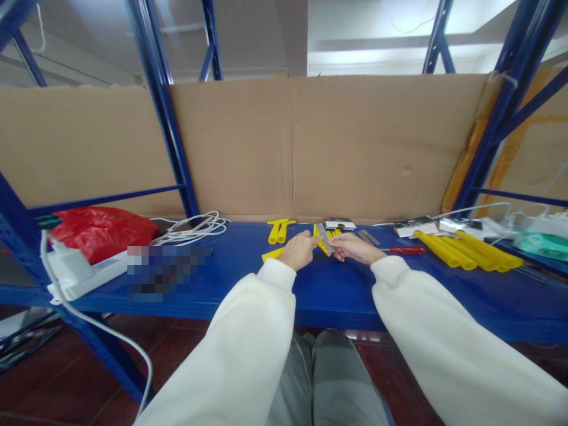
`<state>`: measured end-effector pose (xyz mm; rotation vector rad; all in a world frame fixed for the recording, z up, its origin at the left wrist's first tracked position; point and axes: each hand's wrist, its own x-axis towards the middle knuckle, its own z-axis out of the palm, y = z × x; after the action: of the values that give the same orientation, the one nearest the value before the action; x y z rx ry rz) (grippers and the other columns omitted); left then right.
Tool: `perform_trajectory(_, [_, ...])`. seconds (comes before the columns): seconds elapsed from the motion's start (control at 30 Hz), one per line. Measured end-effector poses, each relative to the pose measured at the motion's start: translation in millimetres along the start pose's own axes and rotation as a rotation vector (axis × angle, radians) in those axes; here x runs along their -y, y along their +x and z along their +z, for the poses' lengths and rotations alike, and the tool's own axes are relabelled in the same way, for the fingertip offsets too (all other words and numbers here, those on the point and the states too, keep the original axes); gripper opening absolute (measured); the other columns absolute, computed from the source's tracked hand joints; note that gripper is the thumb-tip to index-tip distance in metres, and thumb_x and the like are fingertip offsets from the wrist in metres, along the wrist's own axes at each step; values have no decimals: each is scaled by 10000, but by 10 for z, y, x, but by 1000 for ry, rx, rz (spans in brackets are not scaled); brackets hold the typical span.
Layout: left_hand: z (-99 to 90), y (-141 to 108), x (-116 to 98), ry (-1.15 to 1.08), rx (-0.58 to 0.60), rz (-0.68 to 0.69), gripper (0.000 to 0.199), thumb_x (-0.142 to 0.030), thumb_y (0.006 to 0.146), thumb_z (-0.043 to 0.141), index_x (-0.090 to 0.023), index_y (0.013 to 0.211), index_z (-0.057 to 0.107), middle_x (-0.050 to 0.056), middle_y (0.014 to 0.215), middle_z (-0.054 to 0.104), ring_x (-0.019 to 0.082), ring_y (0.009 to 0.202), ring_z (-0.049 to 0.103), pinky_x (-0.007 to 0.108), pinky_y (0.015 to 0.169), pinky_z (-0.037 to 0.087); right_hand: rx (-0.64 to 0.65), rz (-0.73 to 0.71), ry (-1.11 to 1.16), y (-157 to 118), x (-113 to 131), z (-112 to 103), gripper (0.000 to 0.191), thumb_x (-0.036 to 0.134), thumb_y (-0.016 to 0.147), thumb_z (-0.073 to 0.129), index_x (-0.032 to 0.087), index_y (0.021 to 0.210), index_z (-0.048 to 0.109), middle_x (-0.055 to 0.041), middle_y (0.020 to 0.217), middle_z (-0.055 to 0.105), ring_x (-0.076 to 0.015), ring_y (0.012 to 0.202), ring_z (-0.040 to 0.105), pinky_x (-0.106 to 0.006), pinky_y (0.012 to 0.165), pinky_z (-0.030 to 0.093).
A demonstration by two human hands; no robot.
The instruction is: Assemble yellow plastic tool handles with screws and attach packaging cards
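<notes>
My left hand (298, 251) is closed, and a yellow handle (272, 254) sticks out on its left side. The handle looks like part of a T-shaped scraper, with a yellow head showing just past my fingers; the hand hides the middle. My right hand (355, 247) pinches a flat grey metal strip (325, 238) that lies against or just in front of that yellow head. Two more yellow T-shaped scrapers (278, 231) lie behind my left hand. Several small metal strips (368, 237) lie behind my right hand, and a red-handled screwdriver (406, 251) is to its right.
Several yellow handles (470, 251) lie at the right, near black-and-white packets (415, 226). A red plastic bag (104, 231), a white power strip (100, 275) and a coiled white cable (195, 228) are at the left. Cardboard (355, 148) stands behind the blue shelf (248, 278), between blue posts.
</notes>
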<state>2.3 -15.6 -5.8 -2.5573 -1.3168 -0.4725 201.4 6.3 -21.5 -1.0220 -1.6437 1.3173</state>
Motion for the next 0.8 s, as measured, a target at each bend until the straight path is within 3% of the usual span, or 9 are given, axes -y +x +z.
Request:
perform_trajectory(0.17, [5, 3, 9, -11, 10, 10, 515, -115, 982, 393, -272, 1432, 589, 119, 1081, 602, 227, 1009, 659, 352, 941, 520, 6, -55, -32, -8, 7, 8, 341, 446, 704, 814, 155, 642, 648, -7, 522, 607, -78, 427, 461, -222, 416, 358])
perform_trajectory(0.4, [12, 4, 14, -32, 13, -9, 497, -128, 984, 413, -253, 1432, 588, 114, 1078, 588, 222, 1026, 658, 333, 951, 512, -38, 18, -11, -30, 50, 50, 285, 392, 716, 810, 151, 709, 659, -36, 594, 658, -84, 434, 488, -216, 396, 353])
perform_trajectory(0.8, [42, 12, 11, -65, -60, 9, 471, -166, 989, 449, -276, 1424, 591, 91, 1068, 610, 203, 1002, 666, 316, 940, 518, -95, -56, 4, -41, 92, 88, 290, 359, 605, 788, 179, 608, 561, 52, 525, 443, -47, 466, 305, -209, 418, 159])
